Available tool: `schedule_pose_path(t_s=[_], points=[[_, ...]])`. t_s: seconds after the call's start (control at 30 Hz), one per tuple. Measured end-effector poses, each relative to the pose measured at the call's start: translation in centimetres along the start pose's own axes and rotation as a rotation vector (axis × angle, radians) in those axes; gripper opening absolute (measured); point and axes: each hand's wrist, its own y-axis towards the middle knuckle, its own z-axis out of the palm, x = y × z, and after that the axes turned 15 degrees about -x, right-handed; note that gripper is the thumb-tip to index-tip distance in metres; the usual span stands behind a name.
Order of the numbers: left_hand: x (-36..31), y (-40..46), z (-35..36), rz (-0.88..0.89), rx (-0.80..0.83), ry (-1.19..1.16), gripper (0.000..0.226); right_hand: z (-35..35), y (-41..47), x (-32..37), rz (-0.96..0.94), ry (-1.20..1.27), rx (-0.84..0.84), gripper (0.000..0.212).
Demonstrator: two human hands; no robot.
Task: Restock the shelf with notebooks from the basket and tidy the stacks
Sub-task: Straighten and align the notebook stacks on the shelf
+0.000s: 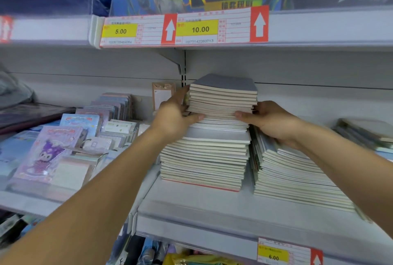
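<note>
Both hands are setting a batch of thin grey-covered, cream-edged notebooks on top of the tall stack of matching notebooks standing on the pale grey metal shelf. The left hand grips the batch's left side, thumb across its front edge and fingers curled behind; the right hand grips its right side the same way. The batch sits slightly skewed and back from the stack below, so this looks like the placing step of restocking. Next, I judge, the hands must let go and square the edges flush. A second, lower sloping pile of notebooks lies just beside on the right and seems to need straightening too. The basket is not in view.
</note>
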Motion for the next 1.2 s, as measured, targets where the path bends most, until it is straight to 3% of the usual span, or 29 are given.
schedule_pose_path(t_s=[0.1,0.23,0.33,0.43,0.57,0.63,0.7,0.73,0.87,0.97,1.1,1.2], points=[[0.9,-0.3,0.6,0.125,-0.099,0.164,0.062,0.3,0.2,-0.1,-0.042,-0.087,0.008,0.043],[0.9,-0.2,0.5,0.119,-0.011,0.166,0.080,0.3,-0.6,0.1,-0.071,-0.167,0.098,0.037],[1.2,0.1,0.8,0.143,-0.054,0.209,0.071,0.4,-0.3,0.3,-0.085,-0.268,0.021,0.049],[1.5,0.3,1.2,0.139,-0.121,0.223,0.066,1.0,-0.4,0.6,-0.118,-0.373,-0.038,0.044],[0.8,-0.3,1.0,0.150,-0.134,0.299,0.087,1.7,-1.2,0.0,-0.176,-0.437,-0.150,0.041],[0.2,-1.2,0.7,0.166,-0.088,0.327,0.100,0.9,-1.9,0.3,-0.183,-0.370,-0.205,0.068],[0.0,-1.5,0.5,0.186,-0.069,0.334,0.094,0.1,-2.4,1.1,-0.233,-0.291,-0.290,0.107],[0.2,-1.4,0.4,0.183,-0.071,0.316,0.087,-0.2,-2.3,1.5,-0.284,-0.297,-0.318,0.111],[0.3,-0.7,0.5,0.155,-0.091,0.283,0.069,0.0,0.7,1.3,-0.369,-0.401,-0.161,0.071],[0.4,-0.8,1.0,0.140,-0.152,0.325,0.066,0.8,2.1,0.3,-0.382,-0.352,-0.177,0.051],[0.4,-0.6,1.2,0.092,-0.202,0.324,0.077,1.0,1.7,0.8,-0.385,-0.422,-0.173,0.052],[0.5,-0.5,1.1,0.047,-0.184,0.314,0.077,0.7,1.0,2.8,-0.386,-0.496,-0.189,0.074]])
